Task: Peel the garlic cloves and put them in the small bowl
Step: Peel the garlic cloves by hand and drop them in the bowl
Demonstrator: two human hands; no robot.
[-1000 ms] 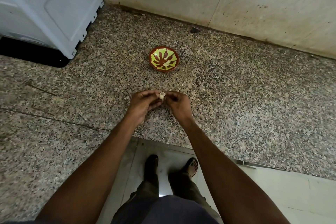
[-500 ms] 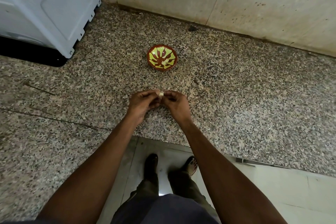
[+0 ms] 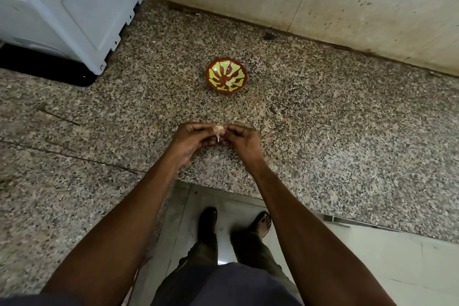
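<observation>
Since the last two glimpses I see little change on my feed: both hands have stayed together over the counter edge, but a thin strip of skin now hangs down from the clove, where a moment ago only a pale nub showed between the fingertips. Working from the left, a white appliance (image 3: 67, 7) sits at the far left corner on the speckled granite counter (image 3: 347, 131), well apart from the work. Next comes the left hand (image 3: 192, 139), fingers curled, pinching the garlic clove (image 3: 219, 129) from its side; the clove is held just between the two hands, above the counter and not resting on it. Its dangling skin runs toward me; the clove is too small for me to tell its long axis with confidence. To its right, the right hand (image 3: 244, 140) pinches the same clove from the other side, fingers likewise curled, so neither hand is spread. The small bowl (image 3: 226, 75) lies straight ahead of the hands, away from me, near but clearly apart, and roughly level with the gap between them, perhaps slightly closer to the right hand. Pale bits seem to lie in it already. I judge peeling is still under way, and the drop will be a short forward reach.
</observation>
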